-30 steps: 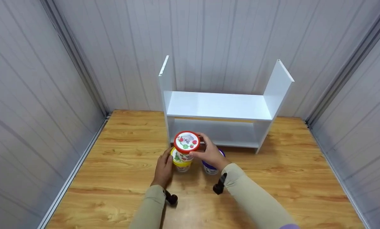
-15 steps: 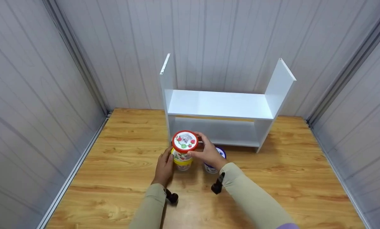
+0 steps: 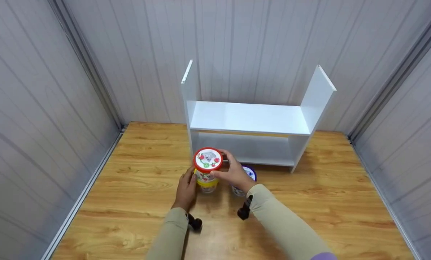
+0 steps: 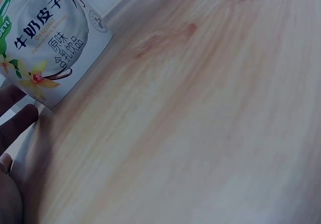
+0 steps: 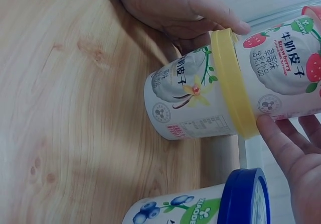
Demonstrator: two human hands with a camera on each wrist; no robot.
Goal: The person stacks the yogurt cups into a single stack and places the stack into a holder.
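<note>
Stacking step, as I read it: red-lid cup sits on top of yellow-lid cup, both on the table just in front of the shelf, near its left post. Blue-lid cup stands just beside the stack to the right, partly behind the right wrist.

Right hand has fingers and thumb curled round the red-lid cup's upper part, near the lid, so it's gripping it. In the right wrist view its fingertips lie at the yellow lid's rim, where the strawberry cup meets it. Left hand is laid against the yellow-lid cup's left side, fingers fairly straight, steadying w/o wrapping it; left wrist view shows fingertips just beside the cup base, touching or nearly so, can't tell which.

Judgement: top cup looks seated but not yet let go. Next move needs the stack upright and centred before either hand eases off; a tilt could tip the top cup toward the blue-lid cup. If the stack is lifted, support belongs low on the bottom cup.
</note>
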